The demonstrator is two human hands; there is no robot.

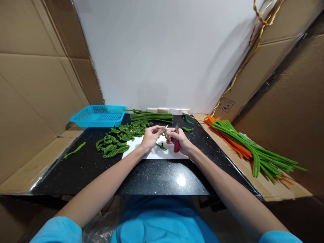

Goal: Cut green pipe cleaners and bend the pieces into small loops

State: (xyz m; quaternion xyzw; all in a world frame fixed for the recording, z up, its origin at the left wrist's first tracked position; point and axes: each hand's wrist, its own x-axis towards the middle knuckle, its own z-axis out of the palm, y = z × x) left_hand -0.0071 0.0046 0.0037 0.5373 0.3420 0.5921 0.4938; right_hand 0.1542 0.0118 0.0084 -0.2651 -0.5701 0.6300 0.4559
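My left hand is closed, its thumb and finger pinching a small green pipe cleaner piece over a white sheet. Close on its right, my right hand wraps round red-handled pliers, jaws pointing up and away. Its fingertips also touch the green piece, whose shape is mostly hidden by the fingers. Below the hands, a short dark green twisted stem lies on the sheet. Many looped green pipe cleaner shapes spread to the left, partly overlapping the paper's edge.
Straight dark green pipe cleaners lie at the back. A blue basket stands back left. Light green and orange pipe cleaners rest on cardboard at right. One leaf-like piece and a light green strip lie on the black tabletop.
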